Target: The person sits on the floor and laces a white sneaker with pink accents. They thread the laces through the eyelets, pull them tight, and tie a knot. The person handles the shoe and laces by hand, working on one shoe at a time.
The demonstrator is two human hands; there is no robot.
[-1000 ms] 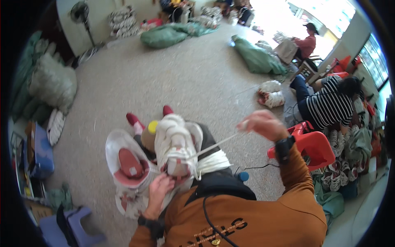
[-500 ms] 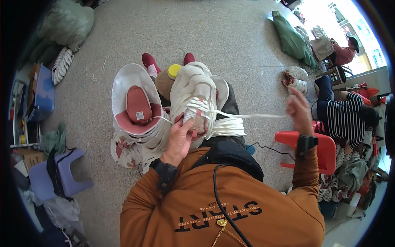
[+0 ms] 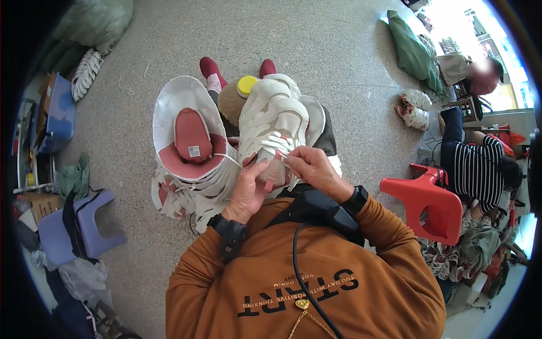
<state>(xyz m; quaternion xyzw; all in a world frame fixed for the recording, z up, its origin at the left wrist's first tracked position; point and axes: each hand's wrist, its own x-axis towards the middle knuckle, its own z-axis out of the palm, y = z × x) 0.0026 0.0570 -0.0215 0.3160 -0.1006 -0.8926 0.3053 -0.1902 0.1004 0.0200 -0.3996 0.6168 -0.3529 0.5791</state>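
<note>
On my lap rests a stack of white shoe uppers (image 3: 271, 104) with pinkish-red linings. My left hand (image 3: 248, 189) is closed on the tongue edge of the nearest shoe upper, thumb on top. Close beside it, my right hand (image 3: 316, 168) pinches a white shoelace (image 3: 283, 157) at the eyelets; its fingertips partly hide the lace. To the left stands another stack of white and red uppers (image 3: 217, 189), with a red insole-shaped piece (image 3: 193, 135) lying in the top one. A thin white lace (image 3: 227, 158) runs from there toward my left hand.
A jar with a yellow lid (image 3: 247, 86) stands beyond my lap. At right is a red plastic stool (image 3: 423, 198), near a person in a striped shirt (image 3: 471, 161). A purple stool (image 3: 93, 231) and blue bin (image 3: 59, 118) stand left. A green sack (image 3: 415, 53) lies far right.
My right hand has come back from far out at the right, where it held the lace stretched, to the eyelets beside my left hand. The left hand keeps its grip.
</note>
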